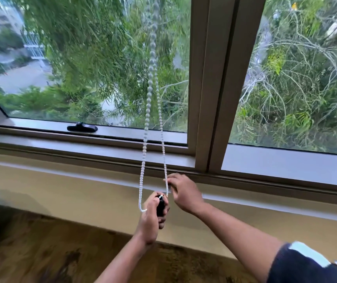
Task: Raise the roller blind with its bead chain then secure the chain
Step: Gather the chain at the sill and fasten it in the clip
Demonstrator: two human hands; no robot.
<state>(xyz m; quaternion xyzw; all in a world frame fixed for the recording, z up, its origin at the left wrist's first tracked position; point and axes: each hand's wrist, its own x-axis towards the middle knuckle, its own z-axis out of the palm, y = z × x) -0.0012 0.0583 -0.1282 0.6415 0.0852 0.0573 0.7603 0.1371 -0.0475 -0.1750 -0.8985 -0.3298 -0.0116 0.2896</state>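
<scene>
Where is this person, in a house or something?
Probably an upstairs room in a home: a brown-framed window looks down on green treetops, and a white bead chain for a blind hangs there.

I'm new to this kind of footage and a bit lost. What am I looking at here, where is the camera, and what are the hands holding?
There is no machine: a person wears a camera on the head, looking forward and down at a window. A white bead chain hangs in a loop in front of the glass. The left hand grips a small black object at the bottom of the loop; what it is cannot be told. The right hand pinches the right strand. A black window handle sits on the frame. The blind itself is out of view.
</scene>
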